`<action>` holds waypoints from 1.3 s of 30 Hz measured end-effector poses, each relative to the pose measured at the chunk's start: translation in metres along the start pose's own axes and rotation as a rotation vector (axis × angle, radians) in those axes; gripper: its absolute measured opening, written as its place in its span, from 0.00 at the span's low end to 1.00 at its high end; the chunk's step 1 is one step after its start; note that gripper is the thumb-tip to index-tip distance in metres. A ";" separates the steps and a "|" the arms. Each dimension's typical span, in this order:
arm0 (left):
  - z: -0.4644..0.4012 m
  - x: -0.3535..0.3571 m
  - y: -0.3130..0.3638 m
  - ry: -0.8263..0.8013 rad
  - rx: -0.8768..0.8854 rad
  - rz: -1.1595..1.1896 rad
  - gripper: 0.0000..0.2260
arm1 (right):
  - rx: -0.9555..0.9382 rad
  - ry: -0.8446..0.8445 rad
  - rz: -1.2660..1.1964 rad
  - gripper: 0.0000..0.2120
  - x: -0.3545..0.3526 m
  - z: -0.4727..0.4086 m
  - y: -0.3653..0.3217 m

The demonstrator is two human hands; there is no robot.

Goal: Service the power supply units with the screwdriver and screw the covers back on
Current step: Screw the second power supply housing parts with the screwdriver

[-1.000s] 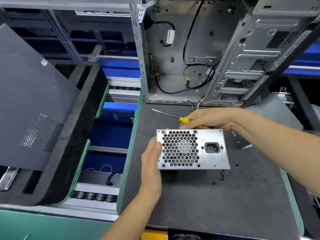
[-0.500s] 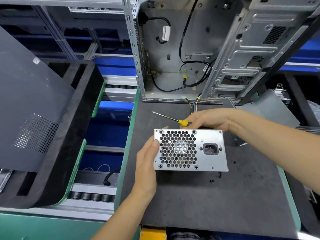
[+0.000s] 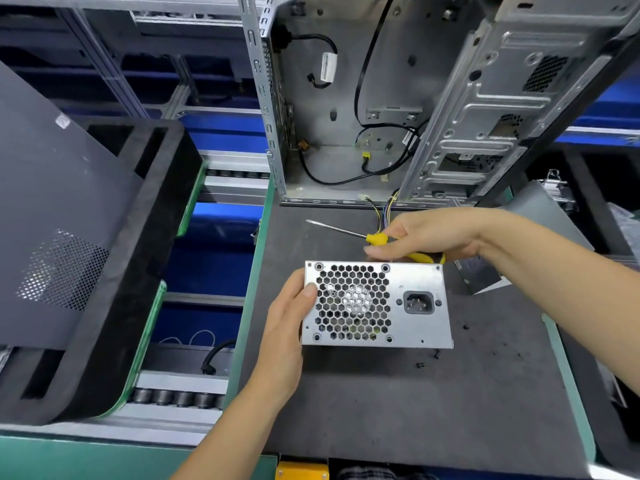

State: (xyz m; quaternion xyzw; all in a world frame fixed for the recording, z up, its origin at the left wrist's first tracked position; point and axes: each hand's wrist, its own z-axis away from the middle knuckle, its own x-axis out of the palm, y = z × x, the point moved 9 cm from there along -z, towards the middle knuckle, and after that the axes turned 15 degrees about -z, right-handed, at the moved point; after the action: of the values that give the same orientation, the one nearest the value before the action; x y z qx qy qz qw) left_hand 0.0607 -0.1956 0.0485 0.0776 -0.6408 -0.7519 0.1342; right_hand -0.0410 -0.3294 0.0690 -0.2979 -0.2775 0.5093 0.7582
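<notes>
A silver power supply unit stands on the dark mat, its honeycomb fan grille and power socket facing me. My left hand grips its left edge, thumb on the front face. Just behind the unit's top edge, my right hand holds the yellow-handled screwdriver, its shaft pointing left and slightly away. Coloured wires run from behind the unit towards the case. A few small black screws lie loose on the mat near the unit's lower right corner.
An open, empty computer case stands at the back of the mat. A grey side panel leans on a black foam tray at the left, over a roller conveyor. A grey metal cover lies behind my right forearm.
My right hand has shifted its fingers a little on the screwdriver handle. The unit and my left hand stay where they were; the view has moved slightly.
</notes>
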 end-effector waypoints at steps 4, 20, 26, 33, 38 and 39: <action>0.004 0.000 -0.004 0.005 -0.048 0.010 0.18 | -0.096 -0.074 0.170 0.25 0.011 0.014 -0.009; 0.019 -0.009 0.046 -0.040 0.373 -0.652 0.20 | -0.583 0.300 1.135 0.21 0.066 0.067 -0.036; 0.047 -0.024 -0.015 0.027 0.484 -0.934 0.19 | -0.584 0.504 1.348 0.34 0.113 0.040 0.037; 0.048 -0.031 -0.028 -0.032 0.489 -1.013 0.20 | -0.551 0.604 0.615 0.08 0.067 0.058 0.020; 0.039 -0.037 -0.029 -0.114 0.250 -0.710 0.17 | -0.368 0.409 0.629 0.06 0.057 0.033 -0.006; 0.036 -0.037 -0.029 -0.125 0.201 -0.653 0.13 | -0.303 0.320 0.683 0.08 0.064 0.021 -0.004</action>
State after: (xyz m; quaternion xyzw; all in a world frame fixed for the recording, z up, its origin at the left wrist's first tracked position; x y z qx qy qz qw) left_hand 0.0826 -0.1468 0.0236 0.2453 -0.6600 -0.6915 -0.1611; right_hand -0.0328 -0.2666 0.0930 -0.5570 -0.1129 0.6324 0.5263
